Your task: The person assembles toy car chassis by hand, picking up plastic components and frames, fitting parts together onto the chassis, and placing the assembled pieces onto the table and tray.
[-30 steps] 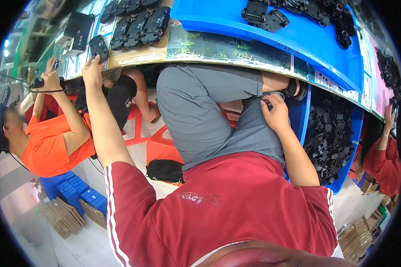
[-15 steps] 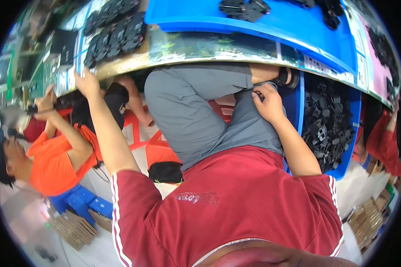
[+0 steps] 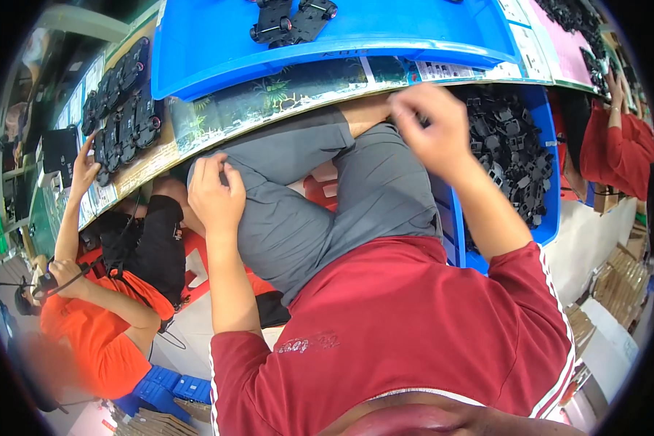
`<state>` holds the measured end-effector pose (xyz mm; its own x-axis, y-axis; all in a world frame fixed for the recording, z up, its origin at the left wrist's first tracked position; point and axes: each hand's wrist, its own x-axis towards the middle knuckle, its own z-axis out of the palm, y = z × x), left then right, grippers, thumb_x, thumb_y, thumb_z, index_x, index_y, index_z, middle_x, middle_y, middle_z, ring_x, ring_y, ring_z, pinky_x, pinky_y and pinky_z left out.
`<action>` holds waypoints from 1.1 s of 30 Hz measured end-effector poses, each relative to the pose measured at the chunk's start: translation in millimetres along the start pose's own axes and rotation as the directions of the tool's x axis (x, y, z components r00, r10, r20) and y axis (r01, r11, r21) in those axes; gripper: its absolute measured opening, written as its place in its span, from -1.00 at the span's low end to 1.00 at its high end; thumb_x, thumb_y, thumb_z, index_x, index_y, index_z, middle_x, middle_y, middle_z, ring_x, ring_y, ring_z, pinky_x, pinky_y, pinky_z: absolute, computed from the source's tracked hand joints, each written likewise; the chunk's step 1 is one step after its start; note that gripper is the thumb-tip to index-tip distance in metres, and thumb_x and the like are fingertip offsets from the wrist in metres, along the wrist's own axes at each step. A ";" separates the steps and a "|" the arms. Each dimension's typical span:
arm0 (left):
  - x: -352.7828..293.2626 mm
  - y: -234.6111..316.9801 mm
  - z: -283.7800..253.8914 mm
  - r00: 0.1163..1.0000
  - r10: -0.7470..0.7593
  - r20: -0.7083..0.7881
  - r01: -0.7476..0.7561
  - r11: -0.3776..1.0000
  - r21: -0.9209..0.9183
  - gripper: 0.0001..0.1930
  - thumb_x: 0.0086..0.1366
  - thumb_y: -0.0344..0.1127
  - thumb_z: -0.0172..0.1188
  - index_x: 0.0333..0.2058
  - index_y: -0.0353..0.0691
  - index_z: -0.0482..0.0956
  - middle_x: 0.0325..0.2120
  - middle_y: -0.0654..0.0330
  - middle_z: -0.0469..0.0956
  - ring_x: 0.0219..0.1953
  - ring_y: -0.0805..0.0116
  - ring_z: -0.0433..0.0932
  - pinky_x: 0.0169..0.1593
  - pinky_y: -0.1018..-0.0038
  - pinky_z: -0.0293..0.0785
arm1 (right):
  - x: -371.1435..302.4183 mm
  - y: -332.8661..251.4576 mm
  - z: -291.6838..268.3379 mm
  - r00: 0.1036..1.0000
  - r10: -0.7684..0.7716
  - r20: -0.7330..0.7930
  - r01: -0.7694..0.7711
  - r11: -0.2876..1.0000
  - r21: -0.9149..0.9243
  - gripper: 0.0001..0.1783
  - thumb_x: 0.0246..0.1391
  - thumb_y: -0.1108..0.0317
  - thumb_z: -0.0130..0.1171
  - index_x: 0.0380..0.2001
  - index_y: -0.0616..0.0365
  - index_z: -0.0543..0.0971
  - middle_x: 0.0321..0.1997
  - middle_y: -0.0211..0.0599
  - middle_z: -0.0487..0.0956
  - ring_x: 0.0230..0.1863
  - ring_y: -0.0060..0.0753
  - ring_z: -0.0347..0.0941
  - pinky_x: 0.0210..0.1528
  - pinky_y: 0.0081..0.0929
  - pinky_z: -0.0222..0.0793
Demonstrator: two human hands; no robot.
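My left hand hovers over or rests on my grey-trousered left knee, fingers loosely bent and thumb apart, with nothing visible in it. My right hand is lifted near the table's front edge, blurred at the fingertips. Its fingers are bent and apart, and I see no object between them. Closest to it on the table is a large blue tray. Inside lie black toy car chassis with small wheels. To the right of my legs, a blue crate holds many small black plastic parts.
Rows of black car chassis lie on the table at the left. A co-worker in orange reaches a hand toward them. Another person in red sits at the far right. Flattened cardboard is stacked on the floor.
My left hand has drawn back from the table edge to my knee. My right hand has risen off my right leg toward the table. The view has shifted right; the co-worker now reaches to the chassis.
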<state>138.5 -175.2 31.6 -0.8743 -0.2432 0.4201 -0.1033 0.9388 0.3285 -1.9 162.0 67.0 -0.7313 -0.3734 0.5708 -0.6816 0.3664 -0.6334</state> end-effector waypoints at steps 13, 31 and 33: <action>0.5 4.5 7.8 0.997 0.033 -0.067 -0.031 0.999 0.042 -0.88 0.10 -0.42 0.21 -0.34 -0.21 0.62 -0.41 0.12 0.54 -0.38 0.02 0.57 -0.27 0.19 0.47 | 190.0 28.9 36.4 0.871 -0.152 0.466 0.298 0.919 -0.258 -0.42 -0.02 0.11 0.44 0.05 0.18 0.63 0.08 0.03 0.56 0.08 0.20 0.50 0.19 -0.11 0.43; -4.5 -8.8 0.1 0.996 -0.021 -0.089 0.028 0.997 0.073 -0.91 0.14 -0.40 0.23 -0.35 -0.19 0.62 -0.43 0.16 0.53 -0.39 0.05 0.55 -0.28 0.20 0.44 | 207.8 57.4 14.2 0.605 -0.215 0.767 0.584 0.774 -0.244 -0.39 0.08 -0.12 0.31 0.01 0.16 0.66 0.27 0.06 0.43 0.24 0.18 0.36 0.27 -0.04 0.35; -3.5 -9.7 1.9 0.996 -0.035 -0.088 0.039 0.998 0.052 -0.91 0.13 -0.39 0.23 -0.36 -0.19 0.61 -0.44 0.16 0.53 -0.39 0.05 0.55 -0.28 0.20 0.44 | 192.4 50.6 4.9 0.651 -0.260 0.714 0.610 0.738 -0.288 -0.53 0.04 0.10 0.34 -0.05 0.17 0.67 0.23 -0.04 0.49 0.19 0.06 0.43 0.23 -0.12 0.40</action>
<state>141.7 -183.0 25.3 -0.8251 -0.2960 0.4813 -0.1619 0.9400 0.3004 -177.0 104.5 142.2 -0.2792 -0.9463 0.1632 -0.9572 0.2878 0.0315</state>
